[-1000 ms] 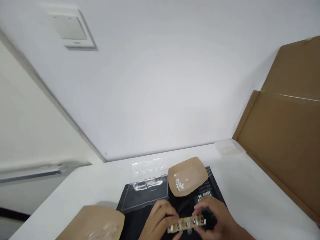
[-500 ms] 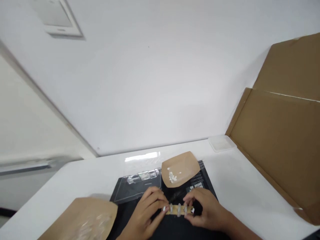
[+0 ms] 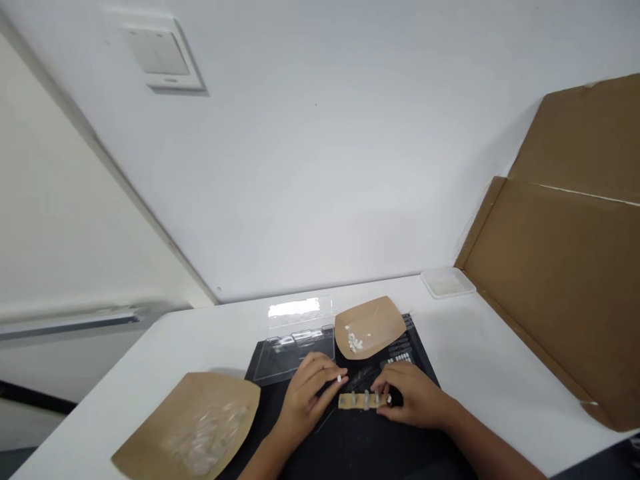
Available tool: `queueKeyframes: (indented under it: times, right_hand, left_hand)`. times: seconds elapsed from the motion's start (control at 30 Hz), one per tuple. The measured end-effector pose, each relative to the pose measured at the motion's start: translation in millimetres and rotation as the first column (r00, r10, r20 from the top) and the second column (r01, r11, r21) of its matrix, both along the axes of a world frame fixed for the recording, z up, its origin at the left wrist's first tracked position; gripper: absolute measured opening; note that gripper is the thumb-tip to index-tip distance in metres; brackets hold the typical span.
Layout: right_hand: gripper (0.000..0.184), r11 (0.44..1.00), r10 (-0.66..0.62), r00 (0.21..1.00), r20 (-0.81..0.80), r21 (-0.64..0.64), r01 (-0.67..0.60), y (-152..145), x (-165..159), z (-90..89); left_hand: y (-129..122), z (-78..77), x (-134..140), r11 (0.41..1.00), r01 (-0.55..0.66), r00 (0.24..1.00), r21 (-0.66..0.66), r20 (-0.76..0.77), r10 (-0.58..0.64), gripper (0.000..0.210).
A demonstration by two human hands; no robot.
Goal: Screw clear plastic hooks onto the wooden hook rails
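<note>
My left hand point(image 3: 309, 392) pinches a small white pill-shaped piece point(image 3: 339, 379) between thumb and fingertips, just above the left end of a short tan strip point(image 3: 359, 401). Several clear, upright parts are set along this strip, which lies on a black mat point(image 3: 345, 447). With fingers closed round its right end, my right hand point(image 3: 414, 395) grips the strip, and a small white piece point(image 3: 389, 399) shows there. Behind the hands, a tan paper tray point(image 3: 383, 333) holds a small heap of similar white pieces point(image 3: 355, 343).
A larger tan tray point(image 3: 155, 427) with clear plastic parts point(image 3: 210, 440) stands at the left. Clear plastic sheets point(image 3: 295, 353) lie at the mat's back left. White pieces point(image 3: 400, 359) sit in rows behind my right hand. A shallow clear lid point(image 3: 447, 283) and cardboard point(image 3: 550, 280) are to the right.
My left hand has drawn back from the strip's left end and lifted a little, with the white piece in its fingers. My right hand keeps hold of the strip. The view has shifted.
</note>
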State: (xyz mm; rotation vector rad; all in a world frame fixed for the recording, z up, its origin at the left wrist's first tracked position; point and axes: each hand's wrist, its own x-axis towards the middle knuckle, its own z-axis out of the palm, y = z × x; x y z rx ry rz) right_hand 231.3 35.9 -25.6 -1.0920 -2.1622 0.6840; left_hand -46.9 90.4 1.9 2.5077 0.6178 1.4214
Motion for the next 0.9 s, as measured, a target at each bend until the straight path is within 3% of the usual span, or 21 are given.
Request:
queueKeyframes:
  times: [0.17, 0.27, 0.37, 0.43, 0.5, 0.57, 0.63, 0.77, 0.9]
  right_hand:
    - [0.051, 0.998, 0.048, 0.995, 0.084, 0.041, -0.051, -1, 1, 4.8]
    - [0.062, 0.993, 0.036, 0.996, 0.082, 0.113, -0.045, -4, 3, 13.0]
    - [0.046, 0.985, -0.025, 1.000, -0.006, 0.172, 0.025, -4, 1, 18.5]
    - [0.030, 0.992, -0.035, 0.990, -0.138, 0.115, 0.051, -3, -3, 22.7]
    - [0.021, 0.998, 0.009, 0.957, -0.289, -0.051, -0.025, 0, -10, 31.1]
    - [0.027, 0.961, 0.054, 0.908, -0.414, -0.225, -0.159, 2, -19, 44.8]
    - [0.035, 0.919, 0.072, 0.874, -0.481, -0.309, -0.246, 4, -30, 61.1]
    - [0.047, 0.878, 0.082, 0.808, -0.584, -0.342, -0.336, 7, -48, 80.3]
    - [0.048, 0.864, 0.049, 0.764, -0.644, -0.356, -0.356, 8, -53, 70.0]
  left_hand:
    - [-6, -5.4, 7, 0.998, -0.003, 0.995, -0.065, 0.101, 0.010, 0.039]
    - [-12, -7.7, 11, 0.990, -0.020, 0.989, -0.138, 0.144, 0.040, 0.037]
    - [-19, 1.0, 15, 0.987, -0.025, 0.984, -0.158, 0.172, 0.053, 0.026]
    - [-24, 15.5, 19, 0.988, -0.007, 0.984, -0.155, 0.176, 0.034, 0.012]
    - [-28, 34.3, 22, 0.990, 0.034, 0.990, -0.138, 0.143, -0.014, 0.008]
    - [-30, 52.1, 25, 0.991, 0.046, 0.990, -0.129, 0.138, -0.028, 0.009]
    - [-27, 63.8, 29, 0.994, 0.050, 0.984, -0.098, 0.173, -0.033, 0.007]
    - [-19, 62.5, 37, 0.996, 0.033, 0.955, -0.086, 0.296, -0.006, 0.006]
    - [-17, 45.3, 39, 0.992, 0.039, 0.928, -0.122, 0.372, 0.009, 0.010]
